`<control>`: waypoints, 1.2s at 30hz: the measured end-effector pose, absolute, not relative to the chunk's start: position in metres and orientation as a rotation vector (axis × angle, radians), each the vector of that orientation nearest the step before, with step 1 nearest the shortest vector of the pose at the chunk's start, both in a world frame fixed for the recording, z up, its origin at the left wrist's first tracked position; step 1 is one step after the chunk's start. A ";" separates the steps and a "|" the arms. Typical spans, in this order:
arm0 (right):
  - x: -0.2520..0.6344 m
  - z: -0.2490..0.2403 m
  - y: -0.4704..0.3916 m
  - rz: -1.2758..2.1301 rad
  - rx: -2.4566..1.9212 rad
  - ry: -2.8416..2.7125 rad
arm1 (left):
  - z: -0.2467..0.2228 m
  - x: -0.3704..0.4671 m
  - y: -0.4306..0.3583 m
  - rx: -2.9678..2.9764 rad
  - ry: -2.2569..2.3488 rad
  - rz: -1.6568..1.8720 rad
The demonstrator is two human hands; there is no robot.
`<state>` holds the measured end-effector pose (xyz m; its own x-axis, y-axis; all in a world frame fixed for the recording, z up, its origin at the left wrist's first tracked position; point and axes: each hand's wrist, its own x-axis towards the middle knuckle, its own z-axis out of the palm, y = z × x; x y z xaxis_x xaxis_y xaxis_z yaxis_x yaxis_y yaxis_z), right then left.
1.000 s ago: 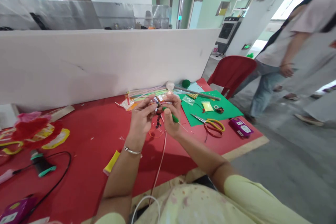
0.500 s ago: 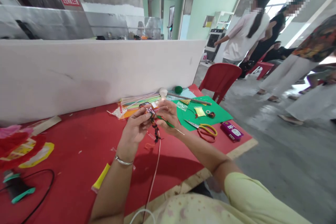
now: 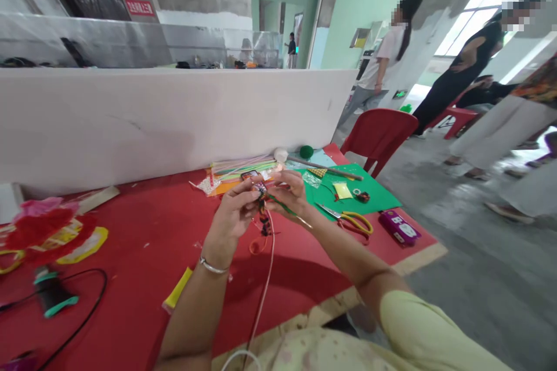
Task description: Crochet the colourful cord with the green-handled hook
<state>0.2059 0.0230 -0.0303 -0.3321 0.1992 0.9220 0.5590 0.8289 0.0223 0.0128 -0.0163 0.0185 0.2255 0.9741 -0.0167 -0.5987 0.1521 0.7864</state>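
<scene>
Above the red table point(image 3: 143, 278), my left hand point(image 3: 232, 214) is closed on a small dark braided piece point(image 3: 264, 221) with black and orange parts hanging from it. My right hand point(image 3: 289, 191) is closed on a thin green-handled tool point(image 3: 282, 206), whose pale metal end sticks out toward the wrist. Its other end meets the braided piece between the two hands. A pale pink cord point(image 3: 270, 266) runs from the piece down toward my lap. The exact contact at the fingertips is too small to make out.
On the green mat point(image 3: 378, 200) lie scissors point(image 3: 343, 217), a yellow packet point(image 3: 342, 190) and a stick. A purple case point(image 3: 399, 228) is at the right edge. Left are a black-and-teal tool point(image 3: 53, 294) and red-yellow ruffled material point(image 3: 47, 232). People stand beyond a red chair point(image 3: 380, 133).
The view has shifted left, so the table things appear farther right. Both hands still hold the piece and the tool close together. In the background, a person in white has turned and moved.
</scene>
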 end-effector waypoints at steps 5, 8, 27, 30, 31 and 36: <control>0.233 -0.005 0.025 -0.533 -0.508 -2.123 | 0.015 0.017 -0.014 0.816 0.627 1.285; 0.238 0.003 0.022 -0.528 -0.421 -2.138 | 0.013 0.019 -0.013 0.840 0.630 1.288; 0.249 0.051 0.000 -0.596 -0.276 -2.285 | 0.021 0.009 -0.012 0.926 0.722 1.223; 0.252 0.058 -0.001 -0.440 -0.273 -2.335 | 0.020 0.006 -0.010 0.943 0.721 1.205; 0.252 0.059 -0.001 -0.352 -0.298 -2.355 | 0.019 0.006 -0.010 0.951 0.722 1.199; 0.249 0.045 0.004 0.260 -0.389 -2.260 | 0.015 0.005 -0.008 0.956 0.695 1.162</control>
